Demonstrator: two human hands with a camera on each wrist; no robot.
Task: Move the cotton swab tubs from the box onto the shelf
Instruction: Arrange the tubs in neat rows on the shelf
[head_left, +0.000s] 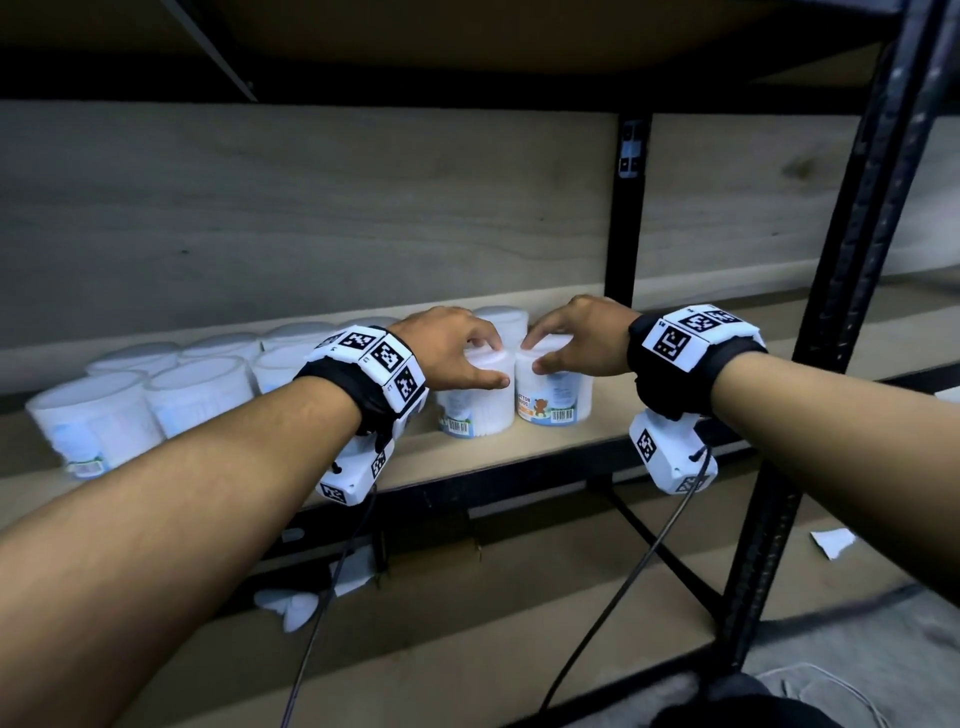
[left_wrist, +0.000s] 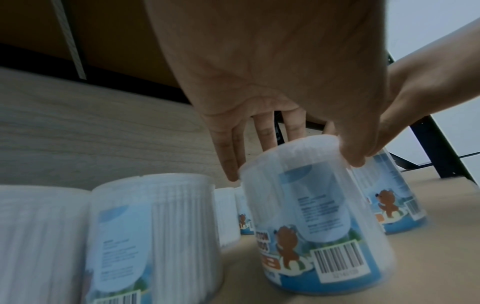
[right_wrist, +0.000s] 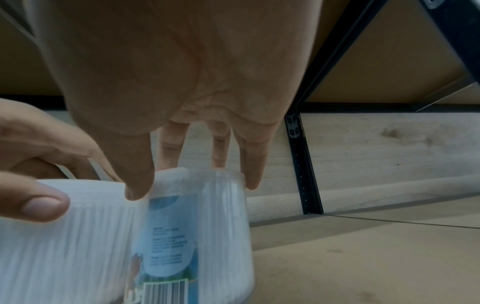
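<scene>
Two clear cotton swab tubs with bear labels stand side by side on the shelf board (head_left: 649, 415). My left hand (head_left: 496, 364) grips the lid rim of the left tub (head_left: 462, 410) from above, thumb in front and fingers behind. My right hand (head_left: 535, 353) grips the top of the right tub (head_left: 553, 395) the same way. In the left wrist view my left hand (left_wrist: 293, 156) curls round the tub (left_wrist: 311, 216). The right wrist view has my right hand (right_wrist: 194, 181) round its tub (right_wrist: 202, 236). The box is out of view.
Several more tubs (head_left: 202, 389) stand in two rows to the left on the same shelf, reaching its front left (head_left: 93, 415). A black upright post (head_left: 831, 312) stands to the right. The shelf's wooden back panel (head_left: 363, 208) is close behind. White paper scraps (head_left: 291, 603) lie on the lower shelf.
</scene>
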